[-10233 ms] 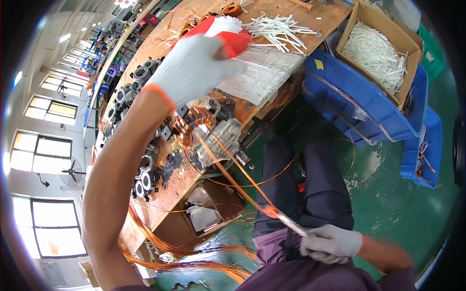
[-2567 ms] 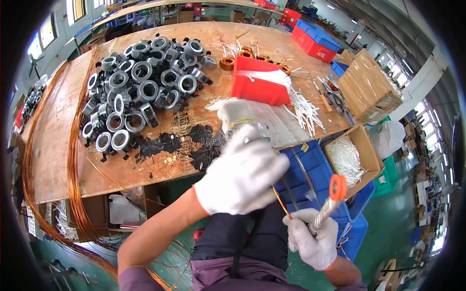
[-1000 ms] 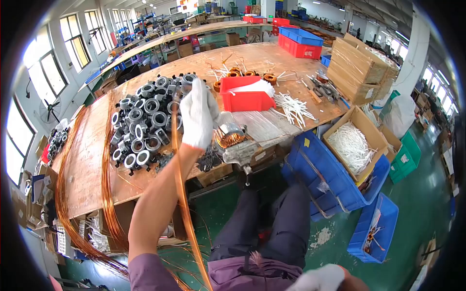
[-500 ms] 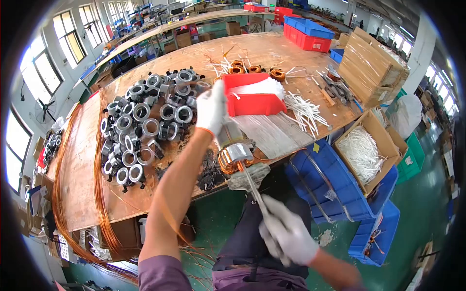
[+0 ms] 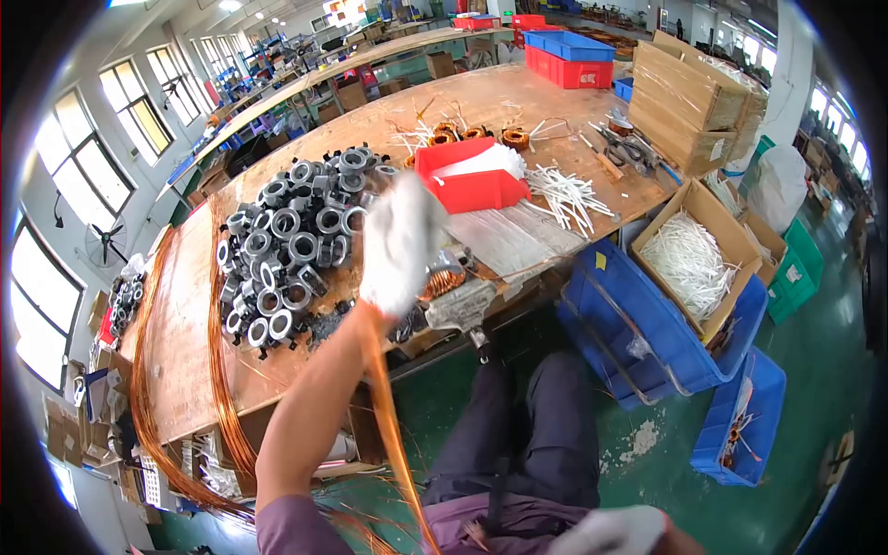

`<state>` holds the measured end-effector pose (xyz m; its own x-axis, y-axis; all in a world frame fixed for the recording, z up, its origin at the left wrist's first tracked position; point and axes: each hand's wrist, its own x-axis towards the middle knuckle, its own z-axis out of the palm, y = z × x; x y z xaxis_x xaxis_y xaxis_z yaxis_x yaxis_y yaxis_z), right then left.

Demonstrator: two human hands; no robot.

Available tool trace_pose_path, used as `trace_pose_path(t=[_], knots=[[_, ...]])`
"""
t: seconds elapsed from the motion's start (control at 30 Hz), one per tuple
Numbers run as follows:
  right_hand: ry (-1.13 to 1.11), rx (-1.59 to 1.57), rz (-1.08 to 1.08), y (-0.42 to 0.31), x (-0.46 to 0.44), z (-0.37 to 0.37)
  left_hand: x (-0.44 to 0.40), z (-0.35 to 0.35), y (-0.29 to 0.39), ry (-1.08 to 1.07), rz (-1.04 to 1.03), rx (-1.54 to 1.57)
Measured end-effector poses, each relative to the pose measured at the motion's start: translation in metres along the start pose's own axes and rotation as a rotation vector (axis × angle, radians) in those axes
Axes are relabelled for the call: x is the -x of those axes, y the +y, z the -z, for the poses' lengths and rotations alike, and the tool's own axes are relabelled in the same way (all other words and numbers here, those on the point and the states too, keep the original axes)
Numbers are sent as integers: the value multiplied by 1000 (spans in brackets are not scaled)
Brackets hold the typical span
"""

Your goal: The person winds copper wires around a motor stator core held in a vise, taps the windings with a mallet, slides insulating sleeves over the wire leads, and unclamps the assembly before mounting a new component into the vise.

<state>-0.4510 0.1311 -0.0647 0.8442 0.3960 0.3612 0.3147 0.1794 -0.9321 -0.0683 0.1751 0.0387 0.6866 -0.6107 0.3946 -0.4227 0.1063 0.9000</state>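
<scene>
My left hand (image 5: pixel 400 242), in a white glove, is raised over the near edge of the workbench. Motion smears its fingers, so I cannot tell their grip. Just beside it, a ring core wound with copper wire (image 5: pixel 442 280) sits by a grey metal clamp (image 5: pixel 461 307) at the bench edge, partly hidden by the hand. An orange-brown copper wire strand (image 5: pixel 394 444) runs from below my left wrist to the bottom of the view. My right hand (image 5: pixel 610 534), also gloved, is low at the bottom edge near my lap, blurred and partly cut off.
Many grey ring cores (image 5: pixel 285 222) are heaped on the bench's left. A red bin (image 5: pixel 476 191) of white pieces stands behind the clamp, with loose white tubes (image 5: pixel 566 196) alongside. Blue crates (image 5: pixel 615 342) and a carton (image 5: pixel 671 291) are at right; copper wire bundles (image 5: pixel 222 370) hang at left.
My right hand has dropped from the wound core to the bottom edge; the long metal tool it held is out of sight. My left hand has come down and blurred beside the core. The view has shifted.
</scene>
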Motion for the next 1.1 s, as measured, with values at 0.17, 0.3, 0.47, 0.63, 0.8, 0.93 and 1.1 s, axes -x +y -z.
trace_pose_path(t=[0.17,0.3,0.47,0.63,0.8,0.93,1.1], knots=[[861,-368,-464,29,-144,46,-86,5,-90,230,285,555],[925,-334,-374,55,-196,108,-91,-19,-133,294,353,552],[749,-272,-616,9,-89,37,-86,14,-121,195,415,436],[809,-506,-941,-1,7,-39,-61,52,-122,183,375,486],[844,-516,-691,28,-35,-1,-90,40,-82,-11,585,874],[874,-601,-435,59,-109,42,-97,8,-85,103,557,584],[866,-347,-382,63,-188,113,-104,-5,-136,126,548,646]])
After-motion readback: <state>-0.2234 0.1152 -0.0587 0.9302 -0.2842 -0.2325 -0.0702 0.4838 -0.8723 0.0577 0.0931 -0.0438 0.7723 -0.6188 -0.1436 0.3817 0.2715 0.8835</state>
